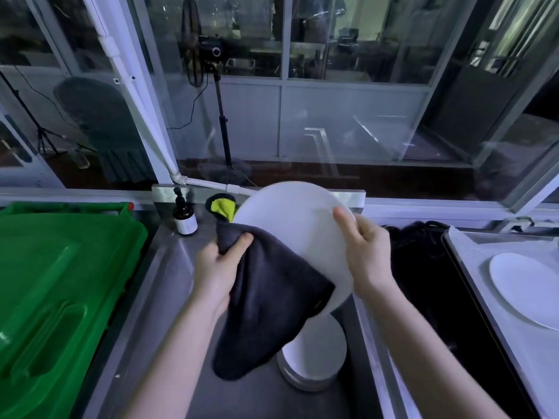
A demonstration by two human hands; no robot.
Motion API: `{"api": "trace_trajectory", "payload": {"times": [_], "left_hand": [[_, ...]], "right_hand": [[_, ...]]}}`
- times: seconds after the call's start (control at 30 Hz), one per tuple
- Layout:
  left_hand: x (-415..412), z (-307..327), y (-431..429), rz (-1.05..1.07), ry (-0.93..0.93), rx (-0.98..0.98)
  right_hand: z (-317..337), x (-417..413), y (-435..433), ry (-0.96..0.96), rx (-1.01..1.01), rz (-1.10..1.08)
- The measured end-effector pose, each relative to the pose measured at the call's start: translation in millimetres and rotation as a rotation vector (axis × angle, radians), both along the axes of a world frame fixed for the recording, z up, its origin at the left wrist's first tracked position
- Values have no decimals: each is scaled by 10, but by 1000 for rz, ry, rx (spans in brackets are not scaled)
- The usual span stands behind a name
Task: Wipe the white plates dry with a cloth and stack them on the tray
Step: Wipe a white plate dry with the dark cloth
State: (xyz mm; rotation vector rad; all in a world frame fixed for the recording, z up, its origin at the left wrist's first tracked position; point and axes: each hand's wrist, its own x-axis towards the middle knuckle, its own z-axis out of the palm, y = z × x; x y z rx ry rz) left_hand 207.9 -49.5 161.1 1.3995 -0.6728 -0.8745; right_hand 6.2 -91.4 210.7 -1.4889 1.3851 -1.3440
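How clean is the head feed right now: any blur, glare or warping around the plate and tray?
Head view: wide-angle warp bows the window frames and the tray rim; the held plate is washed out to flat white; the dark cloth shows almost no texture; the left hand and right hand look slightly soft; reflections streak the window glass.

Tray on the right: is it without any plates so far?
No, one white plate already lies flat on the tray.
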Motion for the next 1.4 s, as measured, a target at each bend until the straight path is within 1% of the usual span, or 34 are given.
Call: {"api": "trace_trajectory", "payload": {"times": [0.03,0.07,0.1,0.17,0.23,0.3,0.33,0.4,0.43,0.47,0.5,0.57,0.6,0.63,0.67,0.7,0.73,0.77,0.8,0.83,0.87,0.93,1.0,1.07,1.1,1.13,1.17,1.2,1.23,1.27,1.33,1.37,1.4], "left_hand": [[-24,-49,8,46,95,37],[-33,-94,7,73,148,70],[-30,-124,9,77,159,89],[32,-120,6,48,96,77],[139,-55,-20,22,-29,26],[228,84,-71,-30,-205,-43],[245,183,-111,-88,-312,-65],[201,395,-180,-277,-493,-74],[156,479,-204,-356,-557,-64],[118,543,-221,-402,-600,-41],[98,586,-234,-425,-602,-8],[98,589,-228,-386,-528,21],[90,539,-203,-320,-469,6],[65,456,-176,-221,-390,-18],[18,354,-144,-106,-276,-32],[-53,262,-98,4,-125,-24],[-122,178,-58,86,34,0],[-161,103,-34,127,161,25],[-166,43,-18,128,216,51],[-145,12,-2,94,201,74],[-102,2,8,39,146,80],[-4,44,11,-105,-29,22],[62,152,-43,-253,-249,-16],[66,256,-132,-411,-495,38],[56,292,-165,-468,-568,65],[56,297,-182,-487,-579,65],[51,295,-173,-461,-528,45],[47,277,-151,-392,-435,8],[32,249,-121,-288,-328,-28],[-1,198,-93,-157,-231,-44],[-102,76,-49,83,-20,21],[-150,14,-31,135,102,74],[-178,-45,-18,148,201,110]], "right_hand": [[-78,62,51,-129,48,-64],[-164,109,96,-208,92,-95],[-257,126,128,-245,137,-88],[-322,69,143,-217,251,11],[-226,-64,80,-133,296,157],[-1,-163,-5,-46,229,318],[118,-174,-53,41,185,397],[289,-104,-126,337,87,504],[334,-53,-150,477,38,519],[368,-17,-171,560,-3,510],[392,-5,-181,579,-34,495],[405,-51,-200,526,-68,456],[385,-87,-203,438,-48,408],[338,-109,-203,298,-4,336],[278,-111,-187,115,50,250],[209,-83,-160,-59,99,162],[133,-42,-122,-182,133,98],[65,-9,-79,-217,149,63],[12,0,-42,-176,145,58],[-20,-19,-24,-98,125,76],[-14,-57,-26,-12,104,111],[76,-157,-74,150,87,207],[197,-157,-114,375,72,333],[263,-75,-104,573,-2,462],[271,-43,-97,617,-36,490],[272,-36,-97,618,-50,492],[261,-57,-100,574,-38,469],[228,-87,-109,486,-2,421],[184,-109,-109,350,45,343],[124,-100,-85,175,90,243],[-31,33,21,-189,138,6],[-127,124,90,-325,164,-98],[-219,197,156,-405,191,-165]]}}
